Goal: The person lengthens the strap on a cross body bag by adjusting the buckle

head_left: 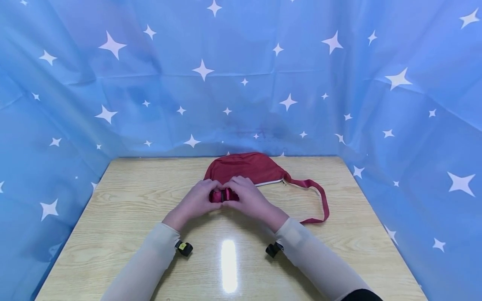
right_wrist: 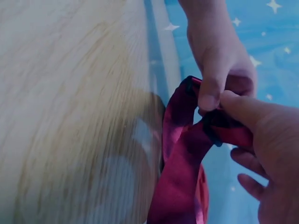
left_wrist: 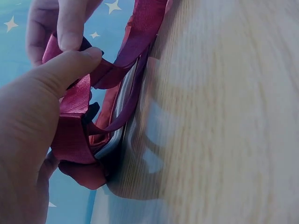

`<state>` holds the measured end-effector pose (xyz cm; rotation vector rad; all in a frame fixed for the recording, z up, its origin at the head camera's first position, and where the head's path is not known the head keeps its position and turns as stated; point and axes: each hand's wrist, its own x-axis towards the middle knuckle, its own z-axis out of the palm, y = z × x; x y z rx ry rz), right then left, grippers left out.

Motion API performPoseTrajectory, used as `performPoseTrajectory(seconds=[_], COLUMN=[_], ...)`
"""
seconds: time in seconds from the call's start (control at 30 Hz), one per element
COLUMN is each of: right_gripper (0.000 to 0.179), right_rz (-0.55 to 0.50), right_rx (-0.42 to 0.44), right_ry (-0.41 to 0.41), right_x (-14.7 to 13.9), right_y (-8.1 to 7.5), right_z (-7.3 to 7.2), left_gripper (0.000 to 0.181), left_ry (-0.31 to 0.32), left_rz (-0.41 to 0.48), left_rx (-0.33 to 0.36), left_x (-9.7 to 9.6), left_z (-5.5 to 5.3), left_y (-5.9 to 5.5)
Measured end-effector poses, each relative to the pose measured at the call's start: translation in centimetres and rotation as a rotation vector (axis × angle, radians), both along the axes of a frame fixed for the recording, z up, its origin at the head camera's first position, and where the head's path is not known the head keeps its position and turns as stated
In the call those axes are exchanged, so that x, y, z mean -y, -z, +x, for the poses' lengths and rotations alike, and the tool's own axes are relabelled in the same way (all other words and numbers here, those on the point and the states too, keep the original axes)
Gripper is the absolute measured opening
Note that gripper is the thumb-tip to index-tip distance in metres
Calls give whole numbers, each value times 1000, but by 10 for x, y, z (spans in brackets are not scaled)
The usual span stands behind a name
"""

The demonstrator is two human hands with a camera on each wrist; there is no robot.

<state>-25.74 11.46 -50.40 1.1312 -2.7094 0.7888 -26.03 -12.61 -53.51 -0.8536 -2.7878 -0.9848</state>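
A dark red waist bag lies at the far side of the table. In front of it my left hand and right hand meet, thumb tips nearly touching. Between them they pinch the bag's red webbing strap, folded into loops. Dark fittings sit on the strap beside the fingers; their exact kind is hard to tell. In the right wrist view, the left thumb presses the strap close to the right thumb. The fingertips behind the webbing are partly hidden.
A loose length of the strap curves over the table to the right of the bag. A pale zipper runs along the bag's near edge. The wooden table is enclosed by a blue star-patterned curtain.
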Motion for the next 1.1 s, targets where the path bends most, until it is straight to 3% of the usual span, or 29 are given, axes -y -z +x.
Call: performPoseTrajectory(seconds=[0.1,0.37,0.5,0.6,0.8,0.93,1.1], right_gripper=[45,39,38,40,46,42,40], right_rz=[-38,-261,-294,-215,67,202,185], right_rx=[32,210,245,209,1,-98,-112], right_ry=[14,32,39,54,56,61,55], right_x=[0,-12,-18,-18,-6,2,2], right_y=[1,7,7,7,2,-1,-2], right_z=[0,1,2,1,-2,-3,-2], left_gripper=[48,47,47,47,47,47,46], left_ry=[4,-1,2,10,11,6,1], left_rz=[10,34,25,9,-21,-32,-33], left_rx=[10,28,27,14,10,23,22], left_x=[0,5,7,8,7,6,6], left_z=[0,0,1,0,1,2,3], left_y=[0,1,0,0,0,-2,-2])
